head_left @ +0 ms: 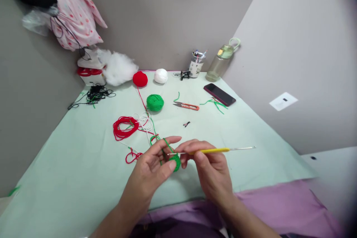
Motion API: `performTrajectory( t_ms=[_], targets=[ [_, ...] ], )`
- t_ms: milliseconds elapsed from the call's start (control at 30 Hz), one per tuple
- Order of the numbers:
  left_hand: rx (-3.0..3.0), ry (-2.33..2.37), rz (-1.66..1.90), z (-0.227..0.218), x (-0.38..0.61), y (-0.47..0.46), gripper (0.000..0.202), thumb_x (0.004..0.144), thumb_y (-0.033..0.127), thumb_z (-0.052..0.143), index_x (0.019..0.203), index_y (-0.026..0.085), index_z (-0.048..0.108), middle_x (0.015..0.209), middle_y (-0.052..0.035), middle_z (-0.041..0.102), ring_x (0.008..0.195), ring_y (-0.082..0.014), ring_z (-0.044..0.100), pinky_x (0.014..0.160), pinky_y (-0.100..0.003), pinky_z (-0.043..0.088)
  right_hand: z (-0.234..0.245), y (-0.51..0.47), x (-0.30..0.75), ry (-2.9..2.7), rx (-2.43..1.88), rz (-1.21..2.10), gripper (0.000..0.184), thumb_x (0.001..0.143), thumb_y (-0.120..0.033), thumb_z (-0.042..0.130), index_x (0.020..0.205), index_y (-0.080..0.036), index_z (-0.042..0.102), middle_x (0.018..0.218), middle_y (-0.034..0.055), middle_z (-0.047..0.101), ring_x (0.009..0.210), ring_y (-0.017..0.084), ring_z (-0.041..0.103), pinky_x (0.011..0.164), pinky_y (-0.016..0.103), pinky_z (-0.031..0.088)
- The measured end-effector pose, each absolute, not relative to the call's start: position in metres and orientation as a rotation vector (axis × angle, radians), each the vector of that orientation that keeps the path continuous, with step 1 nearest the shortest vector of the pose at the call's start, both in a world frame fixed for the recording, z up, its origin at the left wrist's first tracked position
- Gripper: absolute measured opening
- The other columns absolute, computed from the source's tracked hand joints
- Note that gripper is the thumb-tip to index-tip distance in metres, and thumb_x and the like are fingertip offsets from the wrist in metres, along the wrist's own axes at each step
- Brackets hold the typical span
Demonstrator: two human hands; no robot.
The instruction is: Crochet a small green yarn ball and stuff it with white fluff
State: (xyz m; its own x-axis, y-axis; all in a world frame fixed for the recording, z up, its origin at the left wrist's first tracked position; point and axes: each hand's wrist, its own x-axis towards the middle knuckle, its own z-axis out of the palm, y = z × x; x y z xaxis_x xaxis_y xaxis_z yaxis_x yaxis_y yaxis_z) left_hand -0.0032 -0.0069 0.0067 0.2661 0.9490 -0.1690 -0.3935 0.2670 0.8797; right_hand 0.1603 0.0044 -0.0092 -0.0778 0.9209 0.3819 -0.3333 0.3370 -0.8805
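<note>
My left hand (pixel 152 169) pinches a small green crochet piece (pixel 175 161) between thumb and fingers, with green yarn running over its forefinger. My right hand (pixel 208 165) grips a yellow-handled crochet hook (pixel 212 151), held level with its metal tip pointing left into the green piece. The green strand leads back across the pale green cloth (pixel 83 163) to a green yarn ball (pixel 155 102).
A red yarn ball (pixel 140 79) and a white one (pixel 161 76) lie farther back, loose red yarn (pixel 124 127) to the left. Orange thread snips (pixel 186 105), a phone (pixel 219 94), a water bottle (pixel 221 61), a pen jar (pixel 196 65) and white stuffing (pixel 118 68) lie around.
</note>
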Motion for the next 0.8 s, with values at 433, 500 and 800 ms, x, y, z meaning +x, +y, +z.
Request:
performTrajectory(
  t_ms=[433,500,800],
  targets=[
    [0.939,0.988,1.084,0.003,-0.006,-0.006,0.037,0.084,0.022,0.074,0.120,0.029,0.075,0.093,-0.0025,0.062,0.095,-0.0196,0.061,0.091,-0.031,0.050,0.004,0.005,0.175,-1.460,-0.694,1.017,0.020,0.107,-0.027,0.051,0.106,-0.021,0.070,0.095,0.0066,0.077,0.080,0.017,0.076,0.074,0.033,0.064],
    [0.981,1.015,1.097,0.002,-0.007,-0.006,0.036,0.085,0.021,0.074,0.120,0.030,0.075,0.095,-0.0021,0.063,0.094,-0.0182,0.060,0.089,-0.028,0.050,0.006,0.002,0.178,-1.683,-0.706,0.765,0.021,0.107,-0.026,0.049,0.110,-0.021,0.069,0.099,0.0084,0.078,0.089,0.019,0.076,0.077,0.033,0.064],
    [0.872,0.919,1.159,0.006,-0.003,-0.005,0.046,0.088,0.033,0.077,0.133,0.031,0.068,0.091,0.0003,0.059,0.086,-0.0138,0.057,0.079,-0.022,0.049,-0.007,-0.001,0.169,-2.084,-0.787,-0.069,0.037,0.093,-0.005,0.064,0.121,-0.027,0.071,0.106,0.0086,0.079,0.088,0.023,0.078,0.079,0.033,0.066]
  ],
)
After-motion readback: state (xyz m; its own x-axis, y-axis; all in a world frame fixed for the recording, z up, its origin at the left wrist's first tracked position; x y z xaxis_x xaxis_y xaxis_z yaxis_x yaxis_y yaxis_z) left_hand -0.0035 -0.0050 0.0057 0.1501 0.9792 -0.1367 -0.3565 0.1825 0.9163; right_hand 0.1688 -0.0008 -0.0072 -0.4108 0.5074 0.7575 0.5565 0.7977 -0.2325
